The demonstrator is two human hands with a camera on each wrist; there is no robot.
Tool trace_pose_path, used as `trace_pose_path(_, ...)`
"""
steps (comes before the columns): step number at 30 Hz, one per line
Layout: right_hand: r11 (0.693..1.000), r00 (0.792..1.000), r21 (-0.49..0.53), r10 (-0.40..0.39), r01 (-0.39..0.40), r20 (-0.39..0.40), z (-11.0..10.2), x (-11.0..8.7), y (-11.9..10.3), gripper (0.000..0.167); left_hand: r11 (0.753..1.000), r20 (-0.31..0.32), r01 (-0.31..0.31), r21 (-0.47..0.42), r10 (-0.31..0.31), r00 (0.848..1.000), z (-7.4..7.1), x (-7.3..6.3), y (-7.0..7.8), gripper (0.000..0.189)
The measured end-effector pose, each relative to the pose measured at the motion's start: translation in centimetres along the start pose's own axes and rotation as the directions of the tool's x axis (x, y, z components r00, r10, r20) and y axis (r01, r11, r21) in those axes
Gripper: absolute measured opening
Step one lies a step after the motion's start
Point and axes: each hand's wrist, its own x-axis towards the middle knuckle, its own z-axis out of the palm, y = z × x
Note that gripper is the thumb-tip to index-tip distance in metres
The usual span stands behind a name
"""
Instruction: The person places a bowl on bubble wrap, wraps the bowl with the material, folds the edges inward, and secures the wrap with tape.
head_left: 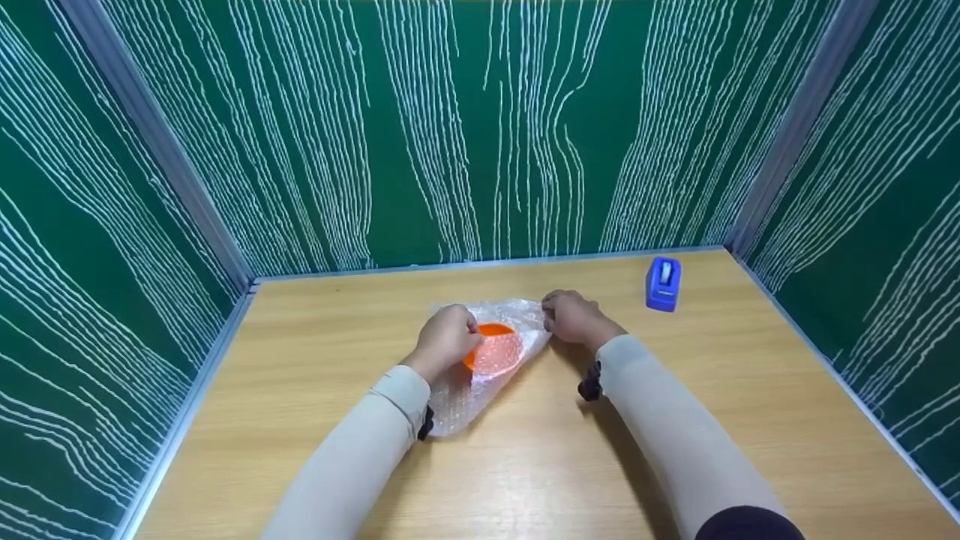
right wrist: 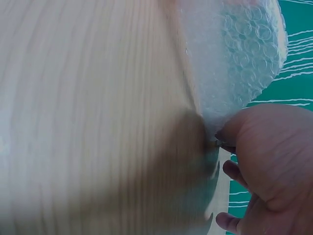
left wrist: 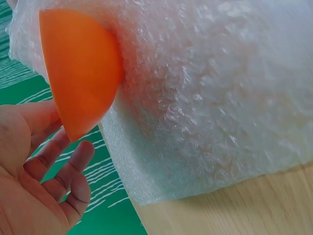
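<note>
An orange bowl stands on a sheet of bubble wrap, part of which is folded over the bowl's right side. My left hand pinches the bowl's rim on its left, thumb and forefinger at the edge, as the left wrist view shows with the bowl's bare outer wall. At the far right of the sheet, my right hand pinches a corner of the bubble wrap between thumb and forefinger. In the right wrist view its other fingers are loosely bent below the wrap.
A blue tape dispenser stands at the back right of the wooden table. Green panels with white wavy lines rise behind and on both sides, joined by grey metal posts.
</note>
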Motion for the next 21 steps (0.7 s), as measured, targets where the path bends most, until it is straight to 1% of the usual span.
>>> trace_pose_path(4,0.998,0.999,0.06,0.034,-0.033,-0.001,0.18,0.17,-0.08,0.048,1.0,0.001,0.004,0.006,-0.004,1.0,0.04,0.1,-0.03,0.016)
trace_pose_path(7,1.0,1.0,0.005,0.015,-0.015,-0.018,0.43,0.25,-0.03,0.046,0.997,-0.014,-0.054,0.059,0.055,0.998,0.14,0.48,-0.21,0.007)
trace_pose_path(9,0.999,0.999,-0.047,-0.012,0.01,-0.04,0.53,0.23,0.01,0.045,0.992,-0.024,-0.089,0.092,0.091,0.996,0.17,0.66,-0.28,0.008)
trace_pose_path(11,0.996,0.998,-0.083,-0.031,0.026,-0.053,0.6,0.24,-0.01,0.044,0.987,-0.033,-0.109,0.118,0.113,0.993,0.22,0.82,-0.36,0.011)
trace_pose_path(17,0.999,0.996,-0.03,-0.023,0.02,-0.09,0.65,0.6,-0.21,0.039,0.995,-0.027,-0.069,0.066,0.071,0.997,0.21,0.7,-0.39,0.007)
trace_pose_path(19,1.0,0.993,0.006,-0.023,0.024,-0.117,0.66,0.74,-0.28,0.035,0.997,-0.024,-0.059,0.049,0.06,0.998,0.18,0.63,-0.38,0.006)
trace_pose_path(21,0.997,0.991,0.073,-0.008,0.018,-0.134,0.58,0.81,-0.42,0.032,0.998,-0.023,-0.047,0.037,0.048,0.999,0.16,0.59,-0.35,0.006)
